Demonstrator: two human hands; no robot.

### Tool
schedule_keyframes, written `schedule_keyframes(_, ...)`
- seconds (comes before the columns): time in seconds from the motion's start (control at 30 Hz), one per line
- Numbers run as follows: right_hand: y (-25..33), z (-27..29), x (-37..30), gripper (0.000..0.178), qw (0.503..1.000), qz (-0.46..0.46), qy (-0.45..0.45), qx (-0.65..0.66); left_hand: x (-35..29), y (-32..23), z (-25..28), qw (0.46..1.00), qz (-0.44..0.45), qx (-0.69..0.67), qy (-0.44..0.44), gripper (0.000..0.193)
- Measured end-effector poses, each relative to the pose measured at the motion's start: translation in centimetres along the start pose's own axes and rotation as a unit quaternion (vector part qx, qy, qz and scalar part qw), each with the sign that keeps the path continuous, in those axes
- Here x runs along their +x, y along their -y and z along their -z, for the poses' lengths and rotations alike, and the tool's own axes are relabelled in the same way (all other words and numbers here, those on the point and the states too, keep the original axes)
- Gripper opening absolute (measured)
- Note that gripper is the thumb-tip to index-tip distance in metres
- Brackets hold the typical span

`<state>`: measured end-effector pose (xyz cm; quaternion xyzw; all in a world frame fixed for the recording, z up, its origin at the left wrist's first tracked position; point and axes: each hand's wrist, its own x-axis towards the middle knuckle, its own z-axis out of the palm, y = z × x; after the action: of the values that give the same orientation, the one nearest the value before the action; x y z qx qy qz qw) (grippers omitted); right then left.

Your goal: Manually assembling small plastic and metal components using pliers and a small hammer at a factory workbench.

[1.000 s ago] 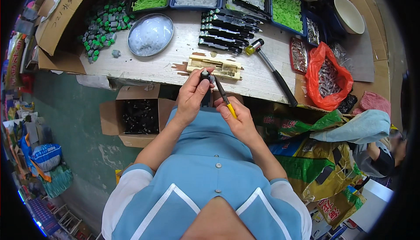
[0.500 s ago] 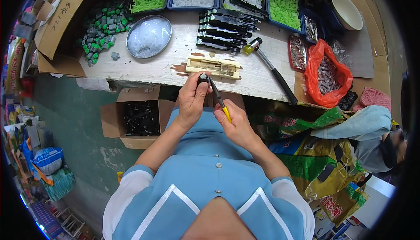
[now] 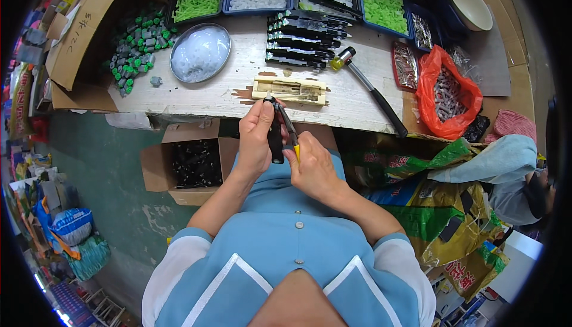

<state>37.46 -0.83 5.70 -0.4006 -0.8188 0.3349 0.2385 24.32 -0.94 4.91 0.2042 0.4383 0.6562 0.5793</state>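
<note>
My left hand [image 3: 254, 136] is closed around a long black plastic part [image 3: 276, 147], held upright just in front of the table edge. The part's upper end shows between thumb and fingers. My right hand [image 3: 314, 169] grips a yellow-handled tool [image 3: 291, 131] with a dark metal shaft, its tip against or very close to the part's top. Whether it is a screwdriver or a plier-like tool I cannot tell. Just beyond my hands lies a cream block fixture [image 3: 319, 96] with a recessed slot. Several black assembled pieces [image 3: 301, 46] are lined up behind it.
A hammer [image 3: 378, 97] lies to the right, near a red bag [image 3: 428, 97] of small metal parts. Grey-green caps [image 3: 134, 47] and a round dish [image 3: 199, 53] sit left. Trays of green pieces [image 3: 384, 8] line the back. Below stands a cardboard box [image 3: 156, 166] of black parts.
My left hand has tilted, and more of the black part shows below its fingers. My right hand has risen slightly, bringing the tool more upright beside the part.
</note>
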Motion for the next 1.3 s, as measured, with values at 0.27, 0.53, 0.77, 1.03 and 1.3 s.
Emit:
schedule_keyframes(0.27, -0.4, -0.4, 0.2, 0.019, 0.995, -0.002, -0.018, -0.095, 1.3, -0.2, 1.3, 0.985, 0.125, -0.109, 0.048, 0.028)
schedule_keyframes(0.53, -2.4, 3.4, 0.8, 0.023, 0.994, -0.059, 0.06, 0.065, 2.1, -0.2, 2.7, 0.941, 0.18, -0.239, 0.156, 0.032)
schedule_keyframes(0.77, -2.6, 4.5, 1.3, 0.027, 0.992, -0.038, 0.113, 0.049, 1.0, -1.2, 2.4, 0.987, 0.135, -0.017, 0.08, 0.026)
schedule_keyframes(1.03, -2.0, 4.9, 1.2, 0.025, 0.989, -0.029, 0.147, 0.018, 0.3, -1.3, 2.3, 0.983, 0.045, 0.161, 0.077, 0.024)
schedule_keyframes(1.3, -2.4, 4.0, 1.0, 0.019, 0.992, 0.014, 0.122, -0.039, 0.1, -1.2, 2.5, 0.967, 0.007, 0.248, 0.054, 0.022)
